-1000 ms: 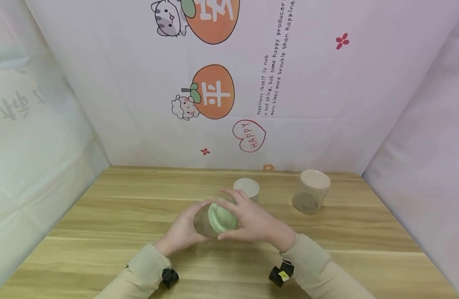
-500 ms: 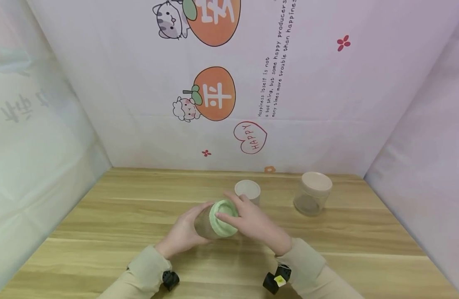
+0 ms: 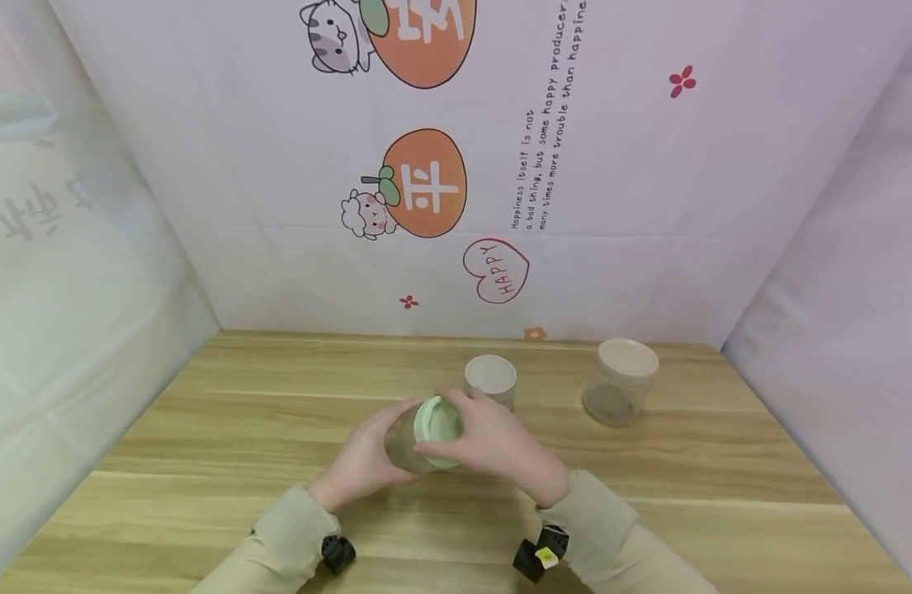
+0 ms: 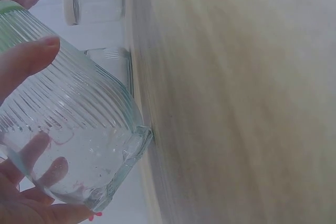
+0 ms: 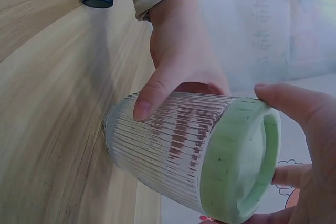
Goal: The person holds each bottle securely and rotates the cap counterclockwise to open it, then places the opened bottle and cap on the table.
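A ribbed clear glass jar (image 3: 402, 444) is held tilted over the wooden table, its pale green lid (image 3: 442, 425) facing right and up. My left hand (image 3: 362, 458) grips the glass body, thumb on one side and fingers round the other. In the left wrist view, fingers show through the clear base of the jar (image 4: 105, 145). Round the lid's rim curl the thumb and fingers of my right hand (image 3: 496, 433). The right wrist view shows the green lid (image 5: 220, 166) seated on the jar's mouth, with a raised ridge across its top.
Just behind the right hand stands a smaller jar with a white lid (image 3: 491, 375). Farther right on the table (image 3: 277, 412) is a clear jar with a cream lid (image 3: 626, 359). A printed white cloth (image 3: 314, 272) rises along the table's back edge.
Half a second ago my right thumb lay across the lid's top; now it is at the lower rim, with the fingers at the upper rim. The right wrist has shifted left. My left hand stays put.
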A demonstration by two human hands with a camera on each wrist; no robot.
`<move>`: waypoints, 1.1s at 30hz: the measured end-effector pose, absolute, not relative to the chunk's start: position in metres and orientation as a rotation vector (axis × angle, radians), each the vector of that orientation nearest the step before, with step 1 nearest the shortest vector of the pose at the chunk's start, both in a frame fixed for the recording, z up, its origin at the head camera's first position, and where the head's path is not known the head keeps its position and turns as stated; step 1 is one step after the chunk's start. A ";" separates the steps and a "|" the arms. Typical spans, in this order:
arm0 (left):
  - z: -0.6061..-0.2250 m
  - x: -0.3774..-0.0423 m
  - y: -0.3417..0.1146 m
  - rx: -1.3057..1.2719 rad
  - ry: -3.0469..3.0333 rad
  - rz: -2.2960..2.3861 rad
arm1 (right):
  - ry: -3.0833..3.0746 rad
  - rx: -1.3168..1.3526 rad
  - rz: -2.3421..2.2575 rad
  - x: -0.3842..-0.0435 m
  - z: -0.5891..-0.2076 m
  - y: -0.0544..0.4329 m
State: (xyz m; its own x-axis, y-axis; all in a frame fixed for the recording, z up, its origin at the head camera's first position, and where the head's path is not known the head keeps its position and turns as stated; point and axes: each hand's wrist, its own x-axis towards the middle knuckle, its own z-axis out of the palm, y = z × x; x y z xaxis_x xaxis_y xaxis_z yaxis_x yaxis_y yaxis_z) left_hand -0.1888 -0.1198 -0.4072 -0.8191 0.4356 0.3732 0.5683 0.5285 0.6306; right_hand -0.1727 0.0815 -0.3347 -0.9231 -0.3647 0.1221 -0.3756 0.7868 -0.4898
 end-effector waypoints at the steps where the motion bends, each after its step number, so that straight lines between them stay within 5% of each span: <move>1: -0.407 -0.189 -0.120 -0.859 -2.597 -1.167 | -2.935 0.642 0.803 -0.173 -0.335 0.082; 33: -0.406 -0.188 -0.122 -0.882 -2.594 -1.169 | -2.666 1.233 0.490 -0.178 -0.339 0.096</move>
State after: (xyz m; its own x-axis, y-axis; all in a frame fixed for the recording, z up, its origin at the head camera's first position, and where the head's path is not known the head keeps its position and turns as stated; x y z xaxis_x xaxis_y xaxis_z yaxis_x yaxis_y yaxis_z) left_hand -0.1880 -0.1221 -0.4061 -0.8125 0.4491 0.3717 0.5759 0.5197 0.6311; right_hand -0.1779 0.0963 -0.3395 -0.6460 -0.7098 0.2809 -0.7633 0.6054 -0.2255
